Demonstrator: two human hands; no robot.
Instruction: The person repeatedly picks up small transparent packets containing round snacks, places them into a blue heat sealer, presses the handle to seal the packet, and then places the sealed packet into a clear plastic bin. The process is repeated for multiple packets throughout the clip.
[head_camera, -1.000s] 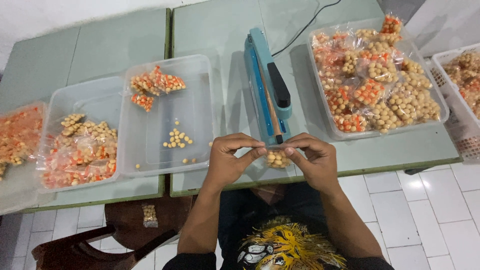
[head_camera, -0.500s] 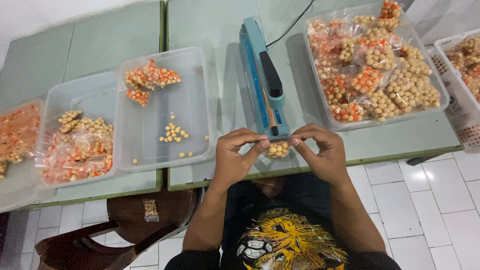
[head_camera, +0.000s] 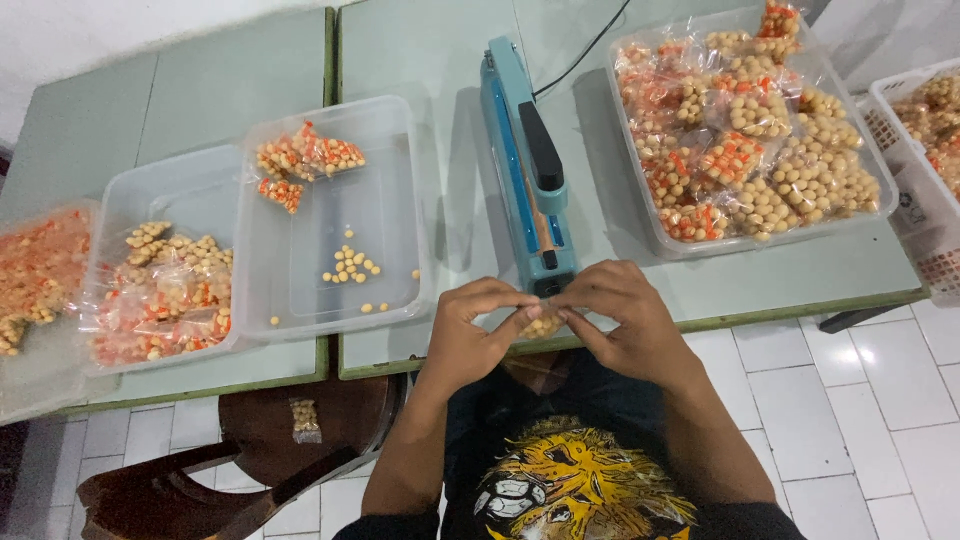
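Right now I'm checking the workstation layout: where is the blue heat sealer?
In the head view the blue heat sealer lies lengthwise mid-table, between the clear tray of loose balls on the left and the tray of filled packets on the right, just beyond both hands.

Pale green tables (head_camera: 200, 110) carry a teal sealer (head_camera: 520, 170) with a black handle, clear trays (head_camera: 400, 200) of beige and orange snacks (head_camera: 750, 140), above white floor tiles (head_camera: 860, 420) and a brown chair (head_camera: 300, 430).
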